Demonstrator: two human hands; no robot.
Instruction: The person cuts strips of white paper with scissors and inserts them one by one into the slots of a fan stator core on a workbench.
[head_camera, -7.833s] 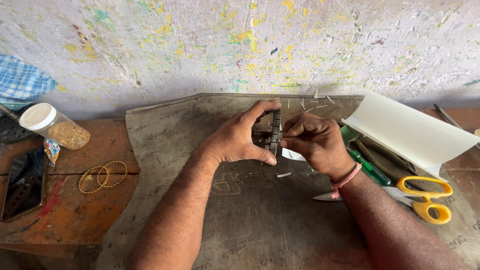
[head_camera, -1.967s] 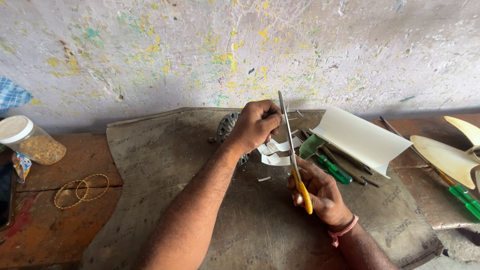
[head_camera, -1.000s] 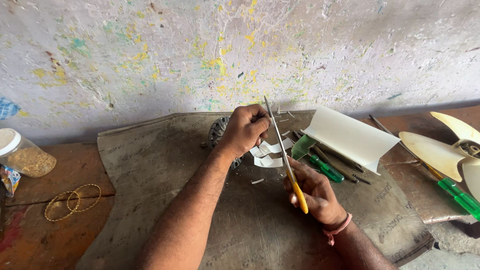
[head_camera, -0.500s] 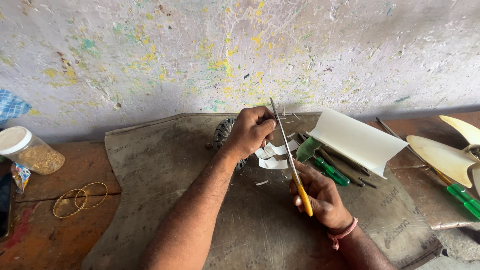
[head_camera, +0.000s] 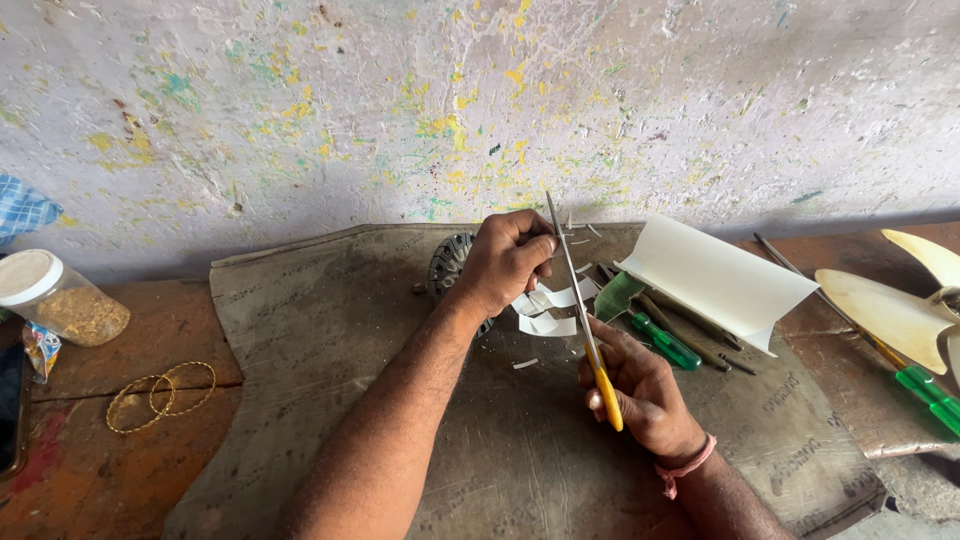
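My left hand grips a dark round slotted metal part with white paper strips sticking out of it, held above a grey mat. My right hand holds yellow-handled scissors. Their blades point up and away, passing just right of my left fingers and over the paper strips.
A curled white sheet lies right of the hands, with green-handled screwdrivers and thin tools beneath it. Cream fan blades are at far right. A jar with a white lid and gold wire rings sit left. A paint-flecked wall stands behind.
Earlier both hands held the dark part and the scissors lay on the mat. Now my right hand holds the scissors at the paper strips; over the last second the pose barely shifts.
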